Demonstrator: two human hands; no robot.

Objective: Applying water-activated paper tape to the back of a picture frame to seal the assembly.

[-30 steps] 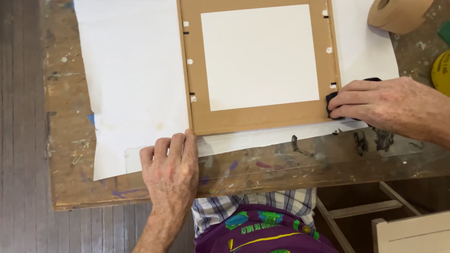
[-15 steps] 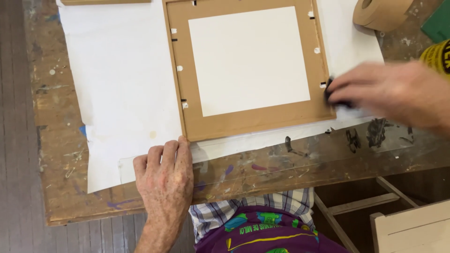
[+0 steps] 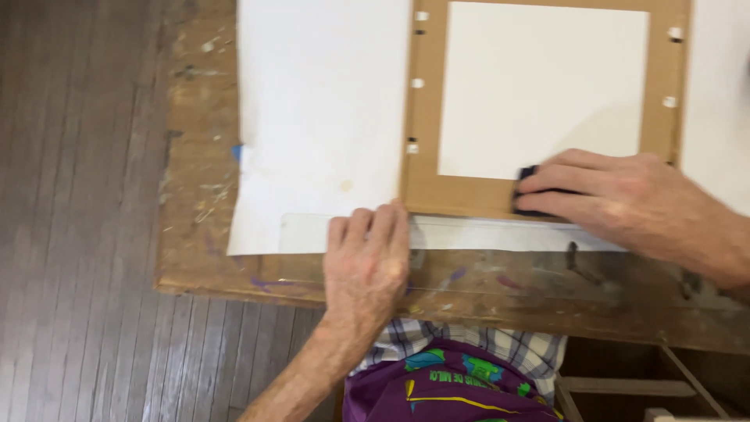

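Cardboard frame [image 3: 426, 117] under both hands

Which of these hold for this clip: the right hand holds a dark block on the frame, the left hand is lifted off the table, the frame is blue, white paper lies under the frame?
1. The right hand presses a dark block on the frame. True.
2. The left hand is lifted. False: it rests flat at the frame's lower left corner.
3. The frame is blue. False: brown cardboard.
4. White paper lies under the frame. True.
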